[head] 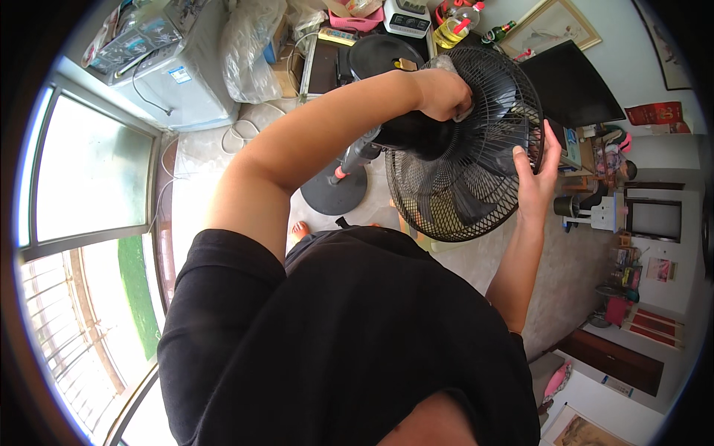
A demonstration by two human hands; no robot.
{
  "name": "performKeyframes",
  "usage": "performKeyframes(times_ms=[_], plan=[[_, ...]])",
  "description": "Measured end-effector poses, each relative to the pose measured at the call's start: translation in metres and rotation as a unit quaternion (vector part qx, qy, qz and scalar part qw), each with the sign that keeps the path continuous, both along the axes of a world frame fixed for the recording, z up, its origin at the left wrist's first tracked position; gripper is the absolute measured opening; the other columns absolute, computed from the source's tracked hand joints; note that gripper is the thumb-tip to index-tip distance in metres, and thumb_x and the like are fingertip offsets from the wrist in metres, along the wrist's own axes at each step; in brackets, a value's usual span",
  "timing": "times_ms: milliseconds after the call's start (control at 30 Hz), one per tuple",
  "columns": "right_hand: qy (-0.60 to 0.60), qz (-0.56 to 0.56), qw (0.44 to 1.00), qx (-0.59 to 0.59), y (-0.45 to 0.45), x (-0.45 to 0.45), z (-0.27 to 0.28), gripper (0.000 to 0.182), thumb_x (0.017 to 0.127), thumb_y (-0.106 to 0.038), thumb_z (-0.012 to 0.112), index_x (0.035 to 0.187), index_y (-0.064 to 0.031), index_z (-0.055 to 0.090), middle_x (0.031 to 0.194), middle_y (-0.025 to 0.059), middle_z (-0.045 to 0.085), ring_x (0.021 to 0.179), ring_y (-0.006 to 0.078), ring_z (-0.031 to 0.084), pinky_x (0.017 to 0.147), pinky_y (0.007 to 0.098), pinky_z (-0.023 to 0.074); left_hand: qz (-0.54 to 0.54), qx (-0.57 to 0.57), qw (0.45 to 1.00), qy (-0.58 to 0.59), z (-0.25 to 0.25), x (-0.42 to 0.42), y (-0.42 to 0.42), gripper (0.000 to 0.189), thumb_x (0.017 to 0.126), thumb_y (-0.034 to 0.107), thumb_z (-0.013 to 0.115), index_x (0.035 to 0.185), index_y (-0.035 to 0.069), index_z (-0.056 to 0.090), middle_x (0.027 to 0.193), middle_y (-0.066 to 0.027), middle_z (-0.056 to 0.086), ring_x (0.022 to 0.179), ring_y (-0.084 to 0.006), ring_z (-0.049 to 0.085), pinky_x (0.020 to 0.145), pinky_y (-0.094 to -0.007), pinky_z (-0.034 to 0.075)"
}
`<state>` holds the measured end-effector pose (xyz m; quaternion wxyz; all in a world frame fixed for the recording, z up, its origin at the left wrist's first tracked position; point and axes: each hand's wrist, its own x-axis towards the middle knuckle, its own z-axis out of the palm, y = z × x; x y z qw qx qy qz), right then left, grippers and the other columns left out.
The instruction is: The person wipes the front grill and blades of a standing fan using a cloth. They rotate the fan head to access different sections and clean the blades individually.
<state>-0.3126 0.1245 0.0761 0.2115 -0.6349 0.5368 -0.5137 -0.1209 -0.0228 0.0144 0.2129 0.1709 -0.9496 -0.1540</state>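
Note:
A black pedestal fan (pixel 427 136) stands before me, its wire grille (pixel 457 214) turned so that the motor housing faces me. My left hand (pixel 446 93) is closed around a crumpled pale grey cloth (pixel 462 114), which rests against the rear wires of the grille. On the grille's right rim, my right hand (pixel 538 167) has a hold, thumb on the near side and fingers around the outer edge. Blades show dimly through the wires. Below the motor, the grey pole (pixel 352 156) runs down to a round dark base (pixel 334 192) on the floor.
Behind the fan, a table holds a round black lid-like object (pixel 385 56), a power strip (pixel 337 37), a pink basket (pixel 357 19) and bottles (pixel 450 33). A dark television screen (pixel 572 83) stands right. Loose cable (pixel 237 136) lies on the floor by a white appliance (pixel 178 83). Another person (pixel 608 164) sits far right.

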Motion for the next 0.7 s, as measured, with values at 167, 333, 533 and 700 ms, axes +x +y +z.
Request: performKeyframes(times_ms=[167,333,533,700], plan=[[-0.004,-0.015,1.0,0.013,0.001,-0.002,-0.002,0.061,0.082,-0.004,0.065,0.137,-0.0027,0.039,0.113,0.006,0.054,0.094,0.0111,0.055,0.08,0.0253,0.0469,-0.055,-0.015,0.998,0.005,-0.001,0.007,-0.009,0.014,0.071,0.006,0.057,0.081,0.004,0.067,0.092,-0.0094,0.063,0.09,-0.0309,0.061,0.077,-0.0395,0.05],[-0.014,-0.01,1.0,0.002,0.002,-0.004,-0.005,0.06,0.083,-0.005,0.065,0.137,-0.0026,0.04,0.116,0.0068,0.054,0.098,0.0123,0.054,0.084,0.0263,0.0458,0.079,0.084,0.973,0.201,0.0,0.037,-0.014,0.021,0.073,0.008,0.059,0.09,0.008,0.07,0.09,-0.0095,0.066,0.084,-0.0256,0.064,0.076,-0.0338,0.051],[-0.012,-0.013,1.0,0.008,0.001,-0.004,-0.005,0.06,0.083,-0.005,0.065,0.137,-0.0022,0.039,0.121,0.0079,0.053,0.104,0.0138,0.053,0.09,0.0279,0.0432,0.05,0.106,0.958,0.262,0.006,0.027,0.013,0.022,0.074,0.011,0.061,0.093,0.009,0.072,0.093,-0.01,0.067,0.082,-0.0264,0.065,0.076,-0.0323,0.052],[-0.019,0.002,1.0,0.009,0.004,0.0,-0.003,0.06,0.084,-0.004,0.064,0.138,-0.0018,0.038,0.122,0.008,0.052,0.104,0.0134,0.053,0.089,0.0266,0.0438,0.052,0.076,0.954,0.286,0.004,0.007,0.029,0.017,0.075,0.005,0.059,0.089,0.005,0.068,0.093,-0.0095,0.063,0.083,-0.0277,0.063,0.074,-0.0349,0.051]])
